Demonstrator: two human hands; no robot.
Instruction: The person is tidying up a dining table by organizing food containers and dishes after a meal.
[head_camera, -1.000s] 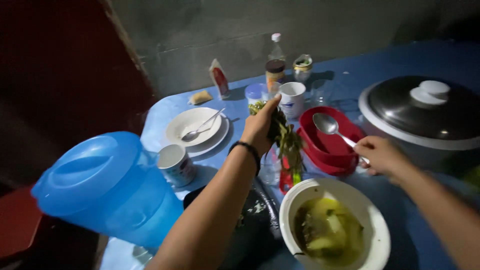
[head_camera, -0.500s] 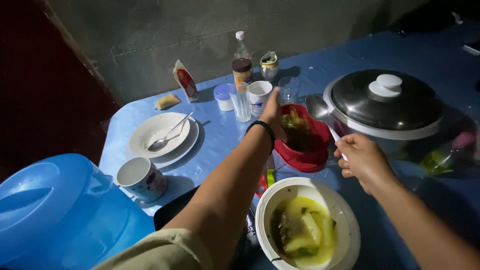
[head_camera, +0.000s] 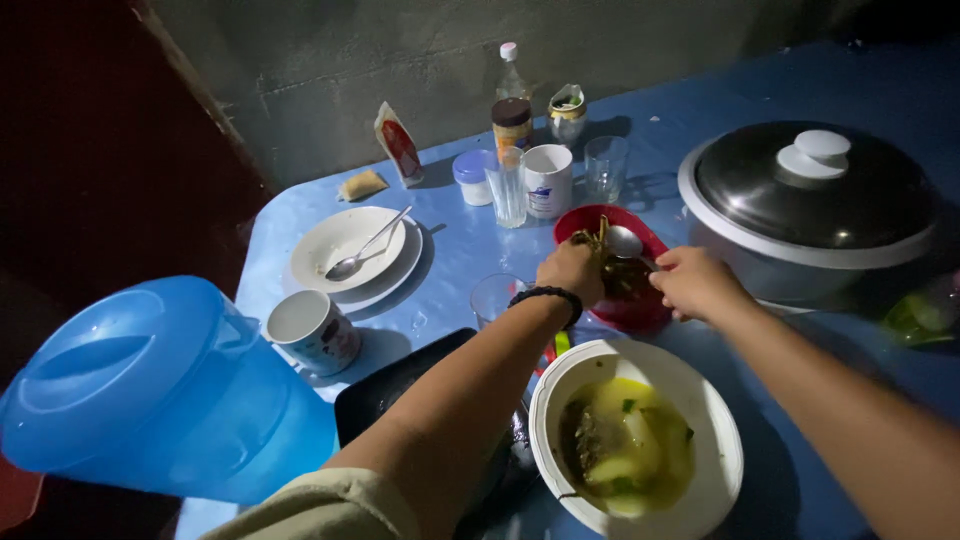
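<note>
Both hands meet over one round red plastic bowl (head_camera: 640, 305) on the blue table (head_camera: 450, 250). The left hand (head_camera: 572, 270), a dark band at its wrist, is closed around a bunch of stringy greens (head_camera: 592, 238) that hangs at the bowl's near rim. The right hand (head_camera: 692, 281) grips the handle of one shiny metal spoon (head_camera: 624, 242), whose oval head lies inside the bowl, just beside the greens.

Nearer the person sits one white round bowl (head_camera: 640, 450) of yellowish broth with pale chunks and green bits. A flat dark tray (head_camera: 400, 385) lies to its left, partly hidden by the left arm.

Three clear drinking glasses show: one (head_camera: 494, 297) just left of the left hand, one tall (head_camera: 508, 187) and one short (head_camera: 605, 168) further back. Two mugs stand out: a patterned one (head_camera: 314, 330) near the jug and a white one (head_camera: 548, 180) between the back glasses. A white bowl stacked on a white plate (head_camera: 350, 250) carries a second metal spoon (head_camera: 368, 248).

At the wall stand one clear bottle (head_camera: 511, 75), one brown-lidded jar (head_camera: 512, 125), one opened can (head_camera: 567, 108), one small blue-lidded tub (head_camera: 471, 177), one red sachet (head_camera: 398, 142) and one tan packet (head_camera: 362, 185). One big translucent blue plastic jug (head_camera: 160, 390) fills the lower left; one wide pot with a dark glossy lid and white knob (head_camera: 815, 190) sits on the right
</note>
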